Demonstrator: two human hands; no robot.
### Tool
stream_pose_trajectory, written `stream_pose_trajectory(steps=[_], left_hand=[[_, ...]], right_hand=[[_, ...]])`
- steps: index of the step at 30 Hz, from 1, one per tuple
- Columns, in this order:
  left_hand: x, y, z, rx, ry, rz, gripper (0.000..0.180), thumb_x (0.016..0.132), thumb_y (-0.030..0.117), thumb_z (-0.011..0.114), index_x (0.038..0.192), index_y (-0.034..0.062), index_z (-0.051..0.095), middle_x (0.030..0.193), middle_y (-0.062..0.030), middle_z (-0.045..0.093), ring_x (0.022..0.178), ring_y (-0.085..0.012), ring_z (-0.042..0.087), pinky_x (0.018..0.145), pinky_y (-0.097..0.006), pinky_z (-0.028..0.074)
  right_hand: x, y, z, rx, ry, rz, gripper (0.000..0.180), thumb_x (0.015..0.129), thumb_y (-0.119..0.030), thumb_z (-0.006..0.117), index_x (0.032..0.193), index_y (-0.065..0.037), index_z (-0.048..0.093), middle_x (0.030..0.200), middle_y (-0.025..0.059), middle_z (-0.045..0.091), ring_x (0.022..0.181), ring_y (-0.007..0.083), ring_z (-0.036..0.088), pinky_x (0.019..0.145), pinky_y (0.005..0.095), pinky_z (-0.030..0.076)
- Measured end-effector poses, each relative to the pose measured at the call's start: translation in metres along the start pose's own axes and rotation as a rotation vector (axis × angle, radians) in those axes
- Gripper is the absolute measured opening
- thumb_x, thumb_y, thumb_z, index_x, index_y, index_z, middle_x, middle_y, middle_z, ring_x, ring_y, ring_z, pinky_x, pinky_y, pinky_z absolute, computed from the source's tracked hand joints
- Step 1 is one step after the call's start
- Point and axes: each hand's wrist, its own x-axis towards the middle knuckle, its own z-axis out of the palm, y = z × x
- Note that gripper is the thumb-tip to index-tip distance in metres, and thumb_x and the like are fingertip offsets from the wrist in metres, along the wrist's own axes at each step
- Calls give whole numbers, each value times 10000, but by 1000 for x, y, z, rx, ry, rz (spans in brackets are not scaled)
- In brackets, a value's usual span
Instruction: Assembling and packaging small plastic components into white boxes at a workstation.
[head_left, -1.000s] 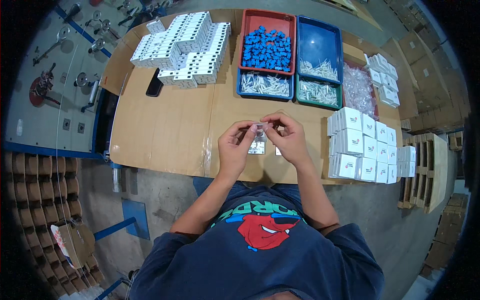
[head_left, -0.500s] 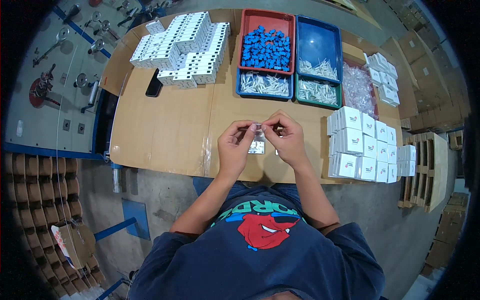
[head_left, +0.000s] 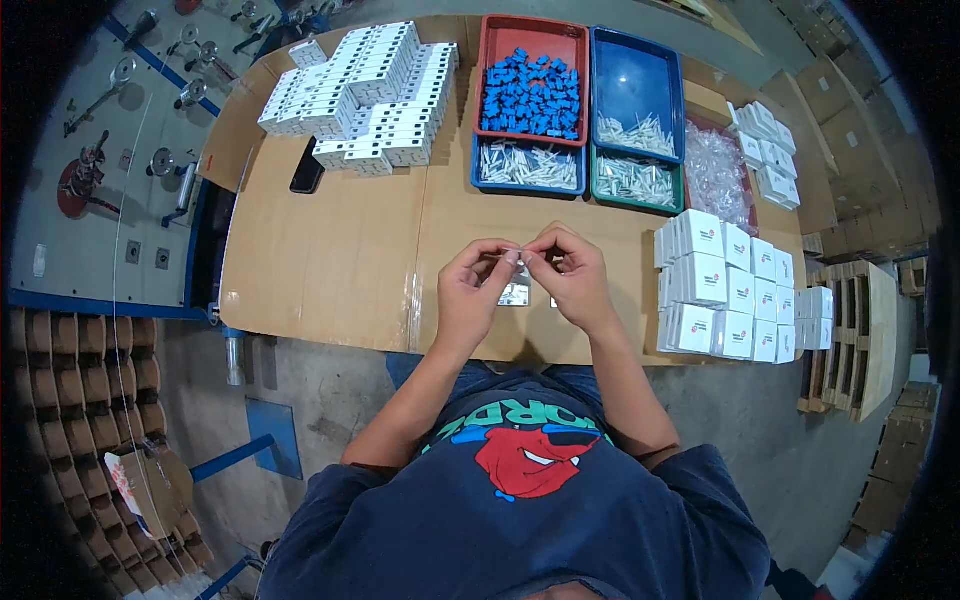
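My left hand [head_left: 468, 290] and my right hand [head_left: 578, 280] meet over the near middle of the cardboard-covered table, thumbs and forefingers pinched close together. Between the fingertips shows a small, pale, see-through piece [head_left: 519, 257]; its kind is too small to make out. Under the hands lies a flat, silvery-white rectangular piece [head_left: 514, 296], partly covered by the fingers. A sliver of another pale piece peeks out beside my right hand.
Beyond the hands stand a red tray [head_left: 486, 70] of blue plastic parts, blue and green trays of pale plugs, and a bin of clear plastic bags [head_left: 715, 175]. White boxes [head_left: 727, 285] are stacked at right, white switch-like units [head_left: 375, 80] at far left, near a black phone [head_left: 307, 170].
My fingertips have shifted slightly, and the see-through piece between them shows less than before. Both hands stay in nearly the same place, and the trays and stacks are unchanged.
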Motion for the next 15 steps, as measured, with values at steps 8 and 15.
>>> stream_pose_trajectory(steps=[8, 15], left_hand=[[0, -8, 0, 44, 27, 43, 105, 996, 41, 661, 1082, -18, 672, 993, -65, 716, 900, -101, 666, 808, -242, 539], [-2, -8, -4, 55, 10, 7, 75, 992, 16, 657, 1053, -28, 652, 1012, -80, 711, 938, -118, 676, 847, -249, 552]], right_hand=[[0, 1, 2, 13, 29, -5, 62, 904, -37, 725, 911, -2, 674, 890, 11, 610, 765, 50, 561, 619, 206, 436], [-1, 0, -2, -64, -5, 5, 41, 923, -8, 716, 946, 7, 685, 899, 4, 597, 792, 39, 559, 618, 189, 434]])
